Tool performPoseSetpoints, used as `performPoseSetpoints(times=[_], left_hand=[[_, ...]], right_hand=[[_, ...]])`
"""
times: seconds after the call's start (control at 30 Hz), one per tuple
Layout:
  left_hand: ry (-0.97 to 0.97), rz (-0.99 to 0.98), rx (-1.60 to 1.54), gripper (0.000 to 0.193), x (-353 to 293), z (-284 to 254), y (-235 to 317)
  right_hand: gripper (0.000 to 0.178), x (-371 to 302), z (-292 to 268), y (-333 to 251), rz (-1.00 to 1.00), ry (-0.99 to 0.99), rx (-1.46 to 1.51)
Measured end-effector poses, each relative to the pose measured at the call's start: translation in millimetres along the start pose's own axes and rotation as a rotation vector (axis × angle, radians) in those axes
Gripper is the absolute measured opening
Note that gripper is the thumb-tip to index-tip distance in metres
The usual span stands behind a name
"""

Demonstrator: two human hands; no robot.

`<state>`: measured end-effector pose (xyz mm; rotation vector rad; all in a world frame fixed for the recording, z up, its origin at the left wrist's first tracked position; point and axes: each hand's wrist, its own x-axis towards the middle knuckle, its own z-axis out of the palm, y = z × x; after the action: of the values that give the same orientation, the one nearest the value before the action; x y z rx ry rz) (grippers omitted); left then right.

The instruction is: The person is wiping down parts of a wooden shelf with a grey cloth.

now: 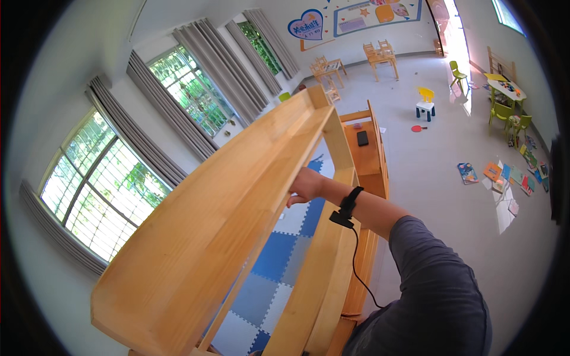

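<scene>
A large pale wooden shelf unit (196,237) fills the middle and lower left, its long boards slanting from lower left to upper right. My right arm reaches in from the lower right, and my right hand (306,185) is at the edge of one of its boards. The fingers are curled in against that edge and partly hidden by it. Around the right wrist is a black strap (350,203) with a small black device and a cable. My left hand is out of view.
Blue, grey and white foam mats (261,291) show through the shelf. Behind it stands a lower wooden cabinet (371,160) with a black object (363,138) on top. Farther right are a small chair (425,107), a red paddle (419,128), scattered books (493,172) and a child's table (506,89).
</scene>
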<state>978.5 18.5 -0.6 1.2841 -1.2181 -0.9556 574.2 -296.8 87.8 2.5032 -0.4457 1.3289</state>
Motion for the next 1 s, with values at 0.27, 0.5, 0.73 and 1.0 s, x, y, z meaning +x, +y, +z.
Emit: performPoseSetpoints(times=[0.27,0.5,0.73,1.0], left_hand=[[-0.323,0.030,0.118,0.047,17.2,59.7,66.0],[-0.736,0.115,0.239,0.046,70.9,182.4,103.3],[-1.160,0.196,0.325,0.045,102.9,345.3,116.2],[-1.652,0.324,0.374,0.044,100.2,541.8,113.1]], right_hand=[[0.057,-40.5,-110.2,-30.1,0.119,0.111,-0.186],[0.055,-135.8,-299.8,-62.7,0.345,0.106,-0.441],[0.056,-254.4,-437.2,-164.3,0.895,-0.152,-0.745],[0.057,-359.9,-510.3,-333.2,1.431,-0.147,-1.101]])
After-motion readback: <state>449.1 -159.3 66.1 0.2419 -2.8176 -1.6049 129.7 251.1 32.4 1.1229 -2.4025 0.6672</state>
